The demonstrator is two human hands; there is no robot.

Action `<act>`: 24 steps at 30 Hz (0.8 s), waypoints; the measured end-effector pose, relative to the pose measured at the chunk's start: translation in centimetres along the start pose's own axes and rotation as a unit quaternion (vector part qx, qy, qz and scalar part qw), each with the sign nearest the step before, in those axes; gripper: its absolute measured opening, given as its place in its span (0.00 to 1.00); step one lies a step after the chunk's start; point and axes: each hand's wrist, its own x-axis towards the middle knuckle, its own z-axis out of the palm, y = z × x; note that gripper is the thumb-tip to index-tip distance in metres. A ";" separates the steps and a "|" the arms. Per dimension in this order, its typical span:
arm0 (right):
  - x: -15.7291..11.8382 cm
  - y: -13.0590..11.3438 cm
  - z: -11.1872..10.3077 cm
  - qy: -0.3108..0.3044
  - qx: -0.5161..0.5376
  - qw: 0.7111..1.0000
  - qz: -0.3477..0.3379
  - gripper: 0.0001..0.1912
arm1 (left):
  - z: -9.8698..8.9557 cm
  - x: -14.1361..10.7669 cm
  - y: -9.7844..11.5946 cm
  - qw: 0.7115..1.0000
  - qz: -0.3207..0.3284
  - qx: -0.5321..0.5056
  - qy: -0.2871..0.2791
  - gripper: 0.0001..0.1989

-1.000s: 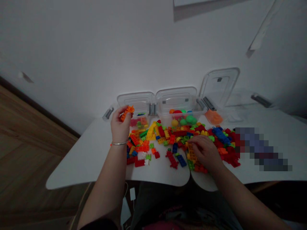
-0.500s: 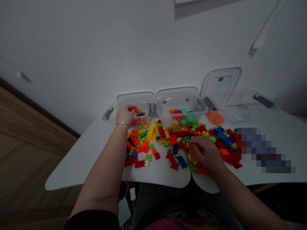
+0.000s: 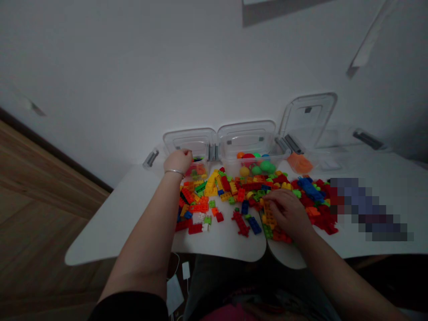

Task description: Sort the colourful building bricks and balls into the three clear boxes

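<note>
My left hand (image 3: 178, 162) is over the left clear plastic box (image 3: 167, 141), its fingers curled in at the rim. Whatever those fingers hold, if anything, is hidden. Red, orange and green pieces (image 3: 197, 170) show through the wall of that box. At the right part of the pile, my right hand (image 3: 288, 211) has its fingers bent together beside a yellow building block (image 3: 268, 214). Its fingertips are at the upper end of this block, and what lies between them cannot be made out. Around both hands spreads a pile of coloured building blocks (image 3: 225, 183).
Another clear box (image 3: 230, 166) holds several coloured balls (image 3: 266, 167). Farther right, a third clear box (image 3: 337, 151) has its lid up and an orange piece (image 3: 300, 163) inside. Two white tabletops (image 3: 110, 232) meet at a seam. A blurred patch covers the pile's right end.
The orange block that showed at my left fingertips is out of sight now. My left hand has shifted slightly right and turned downward; my right hand is nearly still.
</note>
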 end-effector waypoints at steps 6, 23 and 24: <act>0.0 0.0 0.0 -0.003 -0.001 1.000 0.001 0.09 | 0.3 -0.8 -1.4 0.985 0.095 -0.089 0.110 0.24; -0.3 0.2 0.1 -0.003 0.013 1.000 0.016 0.09 | 4.3 -12.7 -10.2 0.984 -0.019 -0.029 0.173 0.16; -0.2 0.2 0.1 -0.005 0.012 1.000 0.018 0.09 | 4.8 -12.8 -10.3 0.987 -0.025 -0.008 0.161 0.17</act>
